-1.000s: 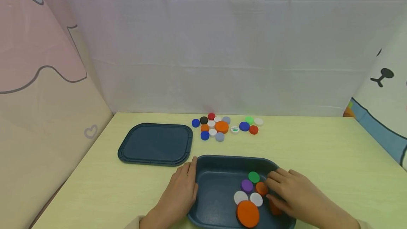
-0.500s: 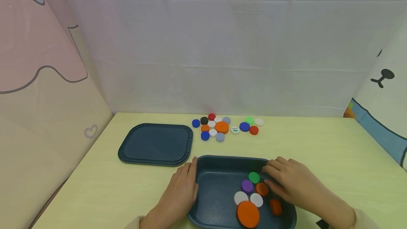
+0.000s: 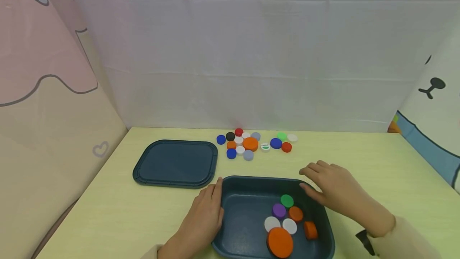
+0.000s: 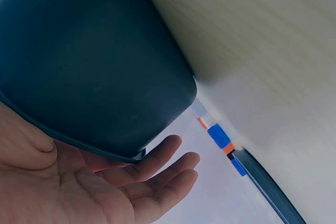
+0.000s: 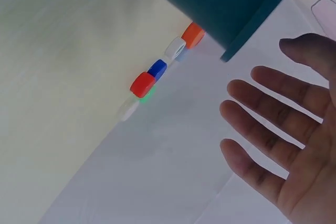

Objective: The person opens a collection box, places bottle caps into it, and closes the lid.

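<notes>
Touches dark tub (image 3: 244, 225) with straight-fingered left hand (image 3: 201, 213). Holds right hand (image 3: 334, 187) wide, near coloured discs (image 3: 289, 226) lying in that tub between both hands.

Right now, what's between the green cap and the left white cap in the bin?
The purple cap lies between them, as the head view shows.

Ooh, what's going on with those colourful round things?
Someone's left hand rests against the left side of a dark tub. Their right hand, fingers spread, holds nothing near the tub's far right corner. Seven round pieces are inside: three orange, two white, one green, one purple. More round pieces sit farther back on the table, with a flat tray to their left.
</notes>
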`<act>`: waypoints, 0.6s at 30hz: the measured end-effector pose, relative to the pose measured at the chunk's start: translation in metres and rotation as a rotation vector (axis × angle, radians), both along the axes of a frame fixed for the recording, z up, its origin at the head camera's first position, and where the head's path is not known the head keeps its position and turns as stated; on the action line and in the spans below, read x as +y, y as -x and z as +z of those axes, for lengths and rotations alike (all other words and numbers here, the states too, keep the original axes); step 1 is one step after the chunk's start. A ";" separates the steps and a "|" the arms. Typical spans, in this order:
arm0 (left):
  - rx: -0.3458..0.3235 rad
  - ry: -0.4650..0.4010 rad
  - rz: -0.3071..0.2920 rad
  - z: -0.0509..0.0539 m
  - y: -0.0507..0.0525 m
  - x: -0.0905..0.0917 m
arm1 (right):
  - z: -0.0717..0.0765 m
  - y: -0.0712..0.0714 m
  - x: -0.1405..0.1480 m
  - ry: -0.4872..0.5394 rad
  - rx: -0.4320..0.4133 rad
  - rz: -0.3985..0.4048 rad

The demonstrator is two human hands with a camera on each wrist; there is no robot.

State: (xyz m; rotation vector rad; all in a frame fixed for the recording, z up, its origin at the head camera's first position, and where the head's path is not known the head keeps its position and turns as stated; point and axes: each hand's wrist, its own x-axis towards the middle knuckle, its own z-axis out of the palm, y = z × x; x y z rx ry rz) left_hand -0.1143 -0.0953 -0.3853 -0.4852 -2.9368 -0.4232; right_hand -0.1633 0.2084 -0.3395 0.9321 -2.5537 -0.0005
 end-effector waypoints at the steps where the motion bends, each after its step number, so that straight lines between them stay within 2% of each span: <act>1: 0.004 0.000 -0.001 0.000 0.000 0.000 | 0.001 0.002 0.001 0.003 -0.004 -0.007; 7: -0.011 -0.002 0.001 -0.001 0.001 0.000 | -0.001 0.016 0.005 0.008 -0.051 -0.061; 18: -0.032 -0.005 0.002 -0.001 0.003 -0.001 | -0.015 0.047 0.016 0.021 -0.139 -0.134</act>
